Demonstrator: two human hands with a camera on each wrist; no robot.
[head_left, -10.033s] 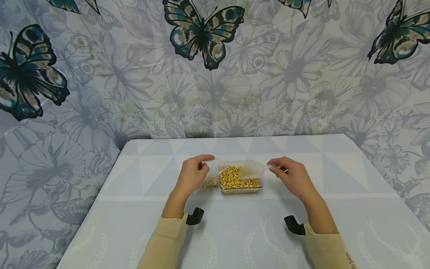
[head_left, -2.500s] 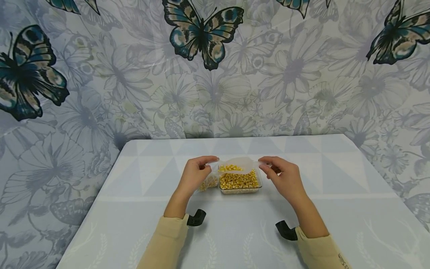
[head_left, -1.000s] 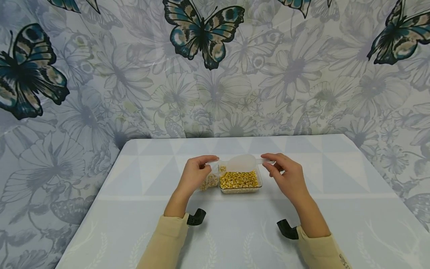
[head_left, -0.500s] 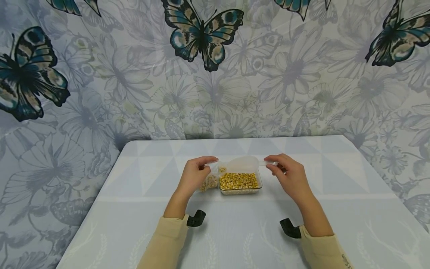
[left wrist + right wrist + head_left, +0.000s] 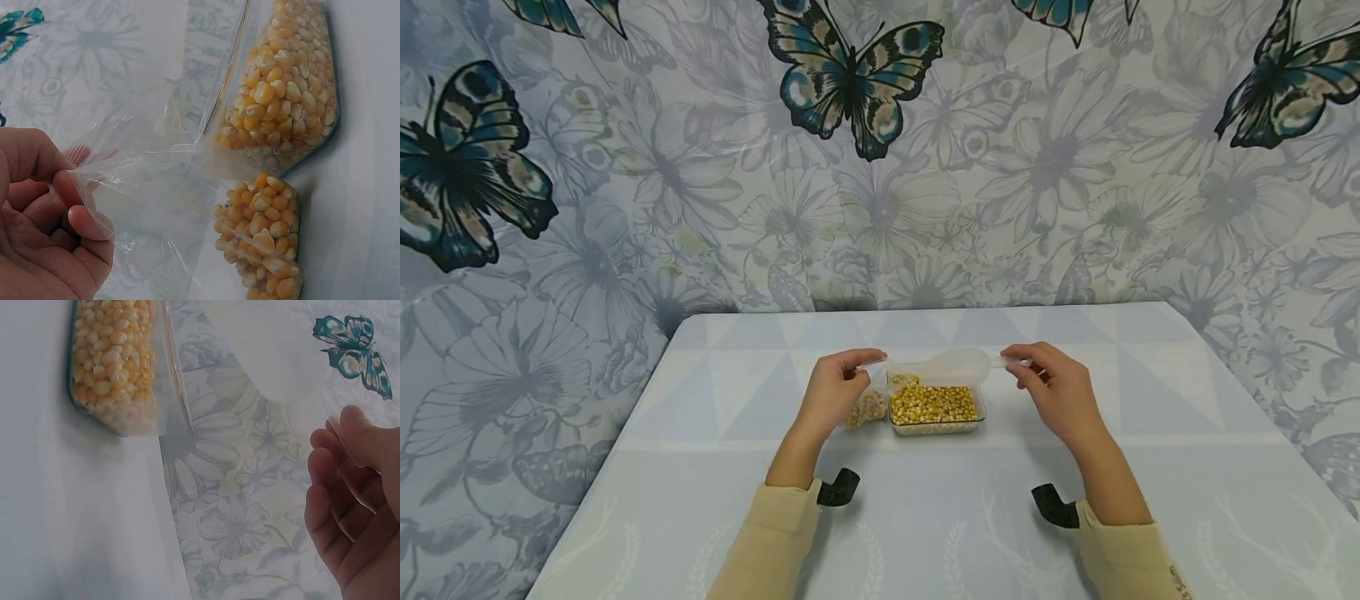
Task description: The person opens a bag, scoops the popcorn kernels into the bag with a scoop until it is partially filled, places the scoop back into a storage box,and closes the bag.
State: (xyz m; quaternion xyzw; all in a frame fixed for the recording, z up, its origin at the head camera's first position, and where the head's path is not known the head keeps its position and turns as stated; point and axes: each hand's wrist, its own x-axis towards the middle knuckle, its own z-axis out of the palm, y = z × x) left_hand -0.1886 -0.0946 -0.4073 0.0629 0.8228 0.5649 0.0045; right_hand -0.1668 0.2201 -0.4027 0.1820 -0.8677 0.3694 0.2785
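Note:
My left hand (image 5: 832,385) pinches the mouth of a clear plastic bag (image 5: 144,181), holding it up. Corn kernels (image 5: 259,231) fill the bag's lower part, which stands beside a clear rectangular container (image 5: 936,429). That container holds more yellow corn kernels (image 5: 932,404). Between thumb and fingers, my right hand (image 5: 1054,390) grips the thin handle of a translucent white scoop (image 5: 958,367). The scoop's head lies over the container's far side in the head view, pointing left toward the bag. In the right wrist view, the scoop (image 5: 275,356) is seen above the container's rim level.
A pale table (image 5: 925,517) with a triangle pattern lies under everything. Behind its far edge hangs a cloth (image 5: 880,225) printed with flowers and butterflies. A black wrist mount (image 5: 838,487) sticks out from the left sleeve and another black mount (image 5: 1055,506) from the right.
Over the last second my right hand has moved right, drawing the scoop rightward away from the bag. Ten seconds ago the scoop lay lower over the corn. My left hand has barely moved lately.

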